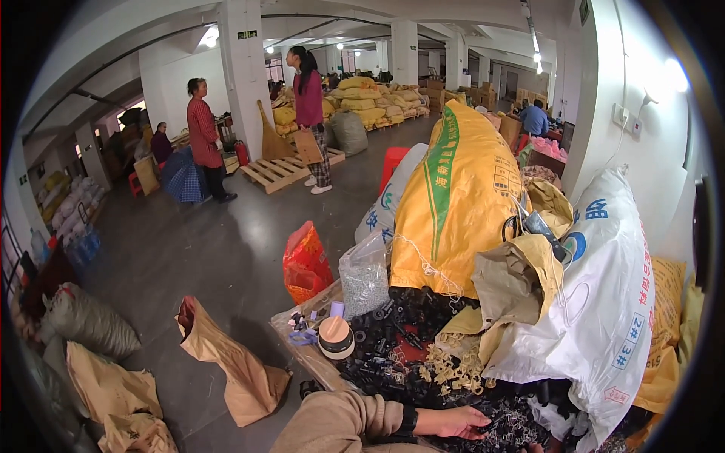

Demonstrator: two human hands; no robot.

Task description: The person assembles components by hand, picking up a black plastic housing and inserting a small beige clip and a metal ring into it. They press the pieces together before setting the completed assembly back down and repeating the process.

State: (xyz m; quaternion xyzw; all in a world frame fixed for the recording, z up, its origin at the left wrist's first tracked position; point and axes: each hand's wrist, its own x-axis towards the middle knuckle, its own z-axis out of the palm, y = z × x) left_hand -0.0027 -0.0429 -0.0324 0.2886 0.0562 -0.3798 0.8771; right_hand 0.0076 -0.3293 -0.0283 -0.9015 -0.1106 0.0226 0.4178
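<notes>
My left hand (457, 423), in a beige sleeve with a black cuff, reaches across the bottom of the view. Its fingers are curled together over a heap of small dark and silvery metal pieces (513, 424). Whatever lies between the fingertips is too small to make out. At the lower edge, only a sliver of skin shows of what looks like my right hand (533, 448); its fingers are hidden. Beyond the left hand lie yellowish metal or plastic parts (453, 370) and black plastic parts (377, 336). A round jar with a pinkish lid (335, 337) stands left of them.
A big yellow woven sack (453, 196) and a white one (604, 302) lean over the heap. A clear bag of small grey pieces (365, 275), a red bag (306, 264) and an open brown paper sack (234, 362) stand leftward. Two people stand near a wooden pallet (276, 172).
</notes>
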